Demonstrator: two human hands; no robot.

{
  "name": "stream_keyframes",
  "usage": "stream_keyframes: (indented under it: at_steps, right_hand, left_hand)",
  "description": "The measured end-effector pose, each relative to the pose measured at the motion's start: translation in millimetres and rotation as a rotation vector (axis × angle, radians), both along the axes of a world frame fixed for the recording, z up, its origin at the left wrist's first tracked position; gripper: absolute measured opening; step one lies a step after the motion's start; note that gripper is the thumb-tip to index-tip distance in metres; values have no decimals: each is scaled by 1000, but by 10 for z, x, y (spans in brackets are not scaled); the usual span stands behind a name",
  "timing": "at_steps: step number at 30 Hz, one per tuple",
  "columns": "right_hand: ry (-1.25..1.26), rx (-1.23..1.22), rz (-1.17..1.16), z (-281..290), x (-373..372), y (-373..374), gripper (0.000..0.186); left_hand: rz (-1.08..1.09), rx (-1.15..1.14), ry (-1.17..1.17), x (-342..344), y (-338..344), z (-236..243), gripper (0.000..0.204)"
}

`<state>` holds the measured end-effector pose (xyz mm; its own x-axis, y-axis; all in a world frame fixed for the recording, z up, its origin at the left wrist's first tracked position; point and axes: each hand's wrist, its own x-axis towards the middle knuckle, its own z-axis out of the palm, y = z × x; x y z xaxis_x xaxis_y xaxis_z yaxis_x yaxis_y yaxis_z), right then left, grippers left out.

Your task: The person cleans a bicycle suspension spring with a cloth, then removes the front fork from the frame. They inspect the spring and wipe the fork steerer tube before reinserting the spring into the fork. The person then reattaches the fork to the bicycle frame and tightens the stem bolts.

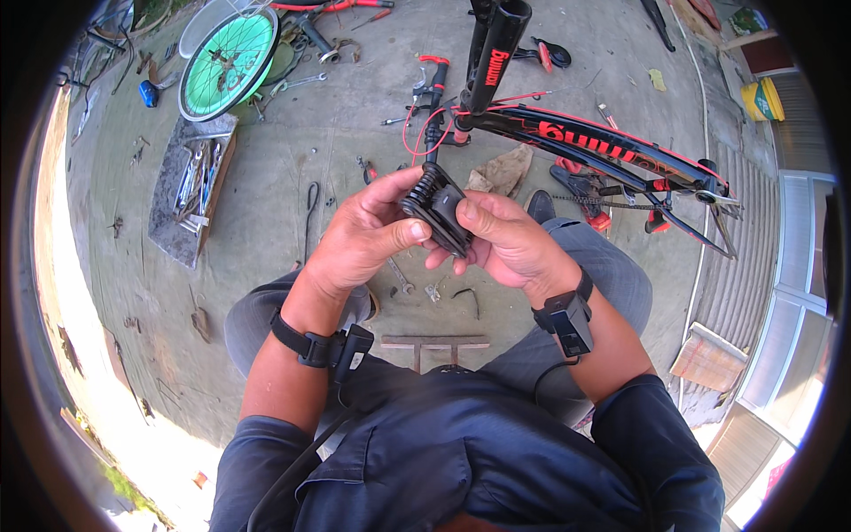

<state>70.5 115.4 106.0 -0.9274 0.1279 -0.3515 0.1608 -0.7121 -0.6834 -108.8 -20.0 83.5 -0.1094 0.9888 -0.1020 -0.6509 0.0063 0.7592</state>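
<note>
Tray of hand tools (168,232) lies well left of the black-and-red bicycle frame (567,135). Wheel with green centre (229,62), also well left of frame. Left hand (372,222) is on the person's side of frame, mostly closed, thumb and fingers gripping a black ribbed part (446,213). Part sits between both hands, nearer the person than frame. Right hand (510,238), near side of frame, half-curled, pinches part's flat face by thumb.
</note>
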Motion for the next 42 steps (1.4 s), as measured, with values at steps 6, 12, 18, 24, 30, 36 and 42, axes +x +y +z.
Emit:
stream_keyframes:
  at_steps: [6, 12, 18, 24, 30, 36, 42]
  right_hand:
    - [14, -147, -34, -13, 9, -19, 50]
    - [26, -100, -47, -33, -4, -38, 50]
    - [45, -54, -60, -45, -11, -47, 51]
    - [-45, -81, -70, -10, -32, -17, 49]
    - [-129, 273, -218, -20, -55, -37, 44]
    - [-13, 581, -229, -144, -145, -170, 58]
    - [-88, 360, -198, -34, -104, -108, 53]
  left_hand:
    - [59, -5, 97, -1, 4, 1, 66]
    - [67, -28, 87, -38, -5, 15, 71]
    - [70, -26, 81, -34, 7, 29, 71]
    - [150, -14, 52, -3, 21, 38, 68]
    - [214, -57, 159, -8, 65, 43, 59]
    - [256, -247, 318, 27, 106, 60, 43]
    - [266, -266, 296, 20, 102, 39, 33]
